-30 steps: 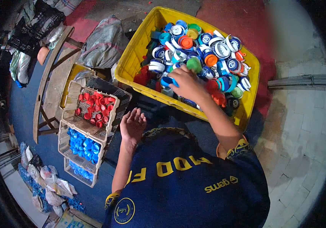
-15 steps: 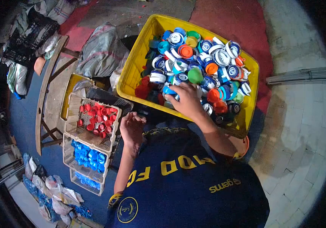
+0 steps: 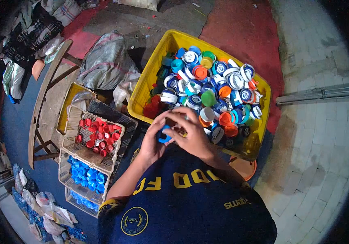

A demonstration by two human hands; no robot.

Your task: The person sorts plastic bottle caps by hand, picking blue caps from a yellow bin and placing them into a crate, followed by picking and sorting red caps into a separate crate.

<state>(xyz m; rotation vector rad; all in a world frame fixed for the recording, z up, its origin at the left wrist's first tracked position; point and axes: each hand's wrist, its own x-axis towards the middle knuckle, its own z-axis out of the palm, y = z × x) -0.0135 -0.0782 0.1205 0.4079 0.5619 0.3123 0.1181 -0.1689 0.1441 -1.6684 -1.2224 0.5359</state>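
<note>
In front of my chest, both hands close around a blue plastic cap [image 3: 164,136], part of which shows between the fingers. My left hand [image 3: 153,140] grips it from the left. Fingers of my right hand [image 3: 191,134] curl over its top and right side, hiding much of it. Just beyond my hands stands a yellow bin [image 3: 144,91] heaped with mixed caps and lids. A white lid [image 3: 207,114], a green cap [image 3: 208,98] and an orange cap [image 3: 225,118] lie in the pile near my right hand.
On the left stand a crate of red caps [image 3: 97,136], a crate of blue caps [image 3: 85,175] and another blue-filled crate [image 3: 83,200]. A wooden bench [image 3: 40,105] and a grey sack [image 3: 107,61] are behind them. An orange container [image 3: 244,167] sits below the bin's right corner.
My right hand has come back from the bin with the blue cap to my chest. My left hand, earlier empty, has moved right and closed on the cap too.
</note>
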